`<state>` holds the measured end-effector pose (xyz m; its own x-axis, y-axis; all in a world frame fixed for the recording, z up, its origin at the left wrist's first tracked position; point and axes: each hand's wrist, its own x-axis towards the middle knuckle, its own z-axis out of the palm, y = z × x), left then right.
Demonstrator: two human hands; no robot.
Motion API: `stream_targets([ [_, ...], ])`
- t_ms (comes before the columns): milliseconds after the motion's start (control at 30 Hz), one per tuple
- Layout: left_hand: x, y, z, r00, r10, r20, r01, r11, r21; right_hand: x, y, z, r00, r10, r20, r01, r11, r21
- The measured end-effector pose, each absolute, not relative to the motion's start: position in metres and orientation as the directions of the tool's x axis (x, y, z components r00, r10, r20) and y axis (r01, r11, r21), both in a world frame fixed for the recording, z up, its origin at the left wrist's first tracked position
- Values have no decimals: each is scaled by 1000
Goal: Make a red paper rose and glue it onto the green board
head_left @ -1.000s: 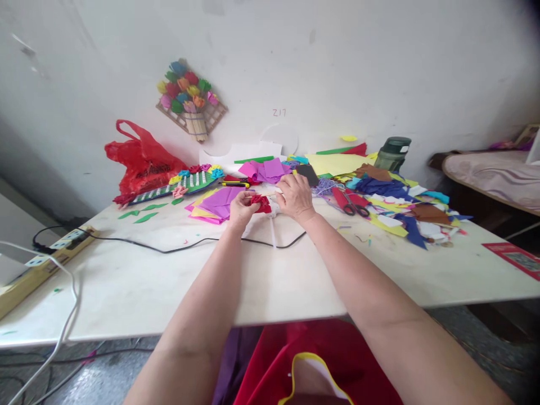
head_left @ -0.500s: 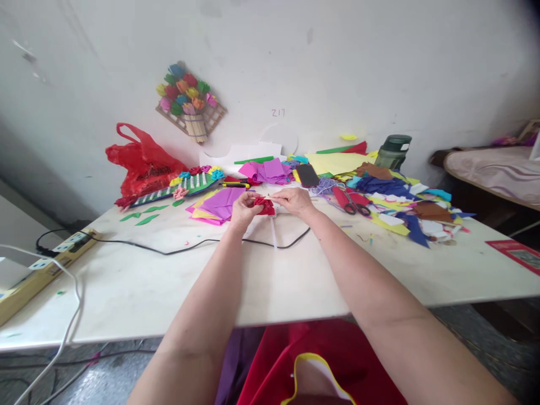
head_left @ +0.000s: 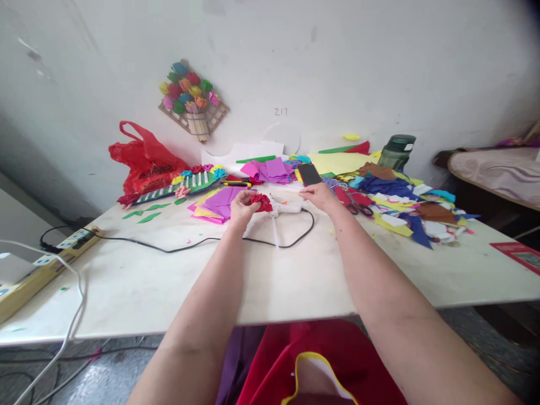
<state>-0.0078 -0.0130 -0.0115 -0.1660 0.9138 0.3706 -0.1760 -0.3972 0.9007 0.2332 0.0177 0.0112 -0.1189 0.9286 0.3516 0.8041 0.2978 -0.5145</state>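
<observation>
a red paper flower (head_left: 261,202) is held in the left hand (head_left: 242,207), pinched between thumb and fingertips just above the table (head_left: 295,270). the flower is kept at the far middle of the table, right beside a stack of purple and yellow paper sheets (head_left: 219,203). the right hand (head_left: 319,195) is set apart from the flower, further right, with its fingers drawn close together around a thin pale stick (head_left: 295,193); whether the stick is truly gripped or only touched cannot be told. a white glue gun (head_left: 282,209) is laid on the table between the two hands, and a black cord (head_left: 202,242) is looped from it across the tabletop toward a power strip (head_left: 63,244) at the left edge.

red-handled scissors (head_left: 356,205) are seen just beyond the right hand, beside a heap of coloured paper scraps (head_left: 405,208). a dark phone (head_left: 309,174) is placed behind the right hand, near a pile of pink paper (head_left: 270,170). a green bottle (head_left: 396,151) is stood against the wall at the back right. a red plastic bag (head_left: 143,163) is slumped at the back left, next to a green and white frame trimmed with small flowers (head_left: 181,184). a flower decoration (head_left: 192,104) is hung on the wall above. green leaf cut-outs (head_left: 147,212) are scattered near the frame.
</observation>
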Motion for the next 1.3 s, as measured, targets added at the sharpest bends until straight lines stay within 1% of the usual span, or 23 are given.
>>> stream_targets([
  [67,-7,-13,-11,-161,918,363,-185,-390,902,238,19,7,7,958,287,898,120,-424],
  [133,-7,-13,-11,-155,921,359,-187,-384,904,238,20,3,89,976,199,946,-21,-323],
  [200,-6,-13,-11,-151,921,359,-183,-383,905,236,19,1,105,984,146,964,-64,-260],
  [267,-6,-13,-11,-156,919,362,-183,-387,904,231,16,3,52,979,199,972,-4,-234],
  [333,-6,-13,-10,-173,917,359,-182,-388,904,222,12,7,-71,945,320,969,141,-202],
  [367,-6,-12,-10,-186,915,357,-179,-389,904,217,9,10,-130,927,353,960,207,-190],
  [400,-6,-12,-11,-201,912,357,-176,-392,903,210,7,12,-181,923,340,949,254,-185],
  [433,-6,-12,-11,-212,909,359,-171,-396,902,204,4,14,-221,935,278,943,277,-184],
  [500,-7,-11,-12,-227,903,364,-161,-404,901,190,-1,15,-258,958,129,947,277,-165],
  [567,-8,-10,-14,-232,901,367,-155,-407,900,177,-6,12,-270,959,88,956,277,-94],
  [633,-9,-9,-15,-235,900,367,-149,-407,901,167,-9,6,-288,951,113,955,295,-44],
  [733,-10,-7,-18,-239,896,375,-145,-415,898,162,-9,-1,-294,943,152,953,303,-34],
  [867,-9,-5,-18,-255,890,378,-148,-422,895,175,-7,1,-231,951,207,970,241,-27],
  [933,-9,-6,-17,-257,890,377,-153,-422,893,186,-5,5,-172,956,238,981,188,-50],
  [1000,-9,-7,-17,-249,892,377,-153,-421,894,198,-2,8,-100,948,302,985,137,-103],
  [1067,-9,-8,-16,-244,894,375,-143,-416,898,208,3,9,-26,949,314,969,101,-224],
  [1133,-8,-7,-17,-242,899,365,-135,-404,905,215,8,8,40,935,352,906,114,-407],
  [1167,-8,-7,-17,-239,902,359,-131,-396,909,218,11,7,41,934,356,847,157,-508],
  [1233,-8,-6,-19,-229,910,346,-120,-379,917,222,13,6,-30,944,328,663,264,-700],
  [1300,-8,-6,-20,-215,916,339,-104,-367,924,224,13,6,-147,946,290,450,325,-832],
])
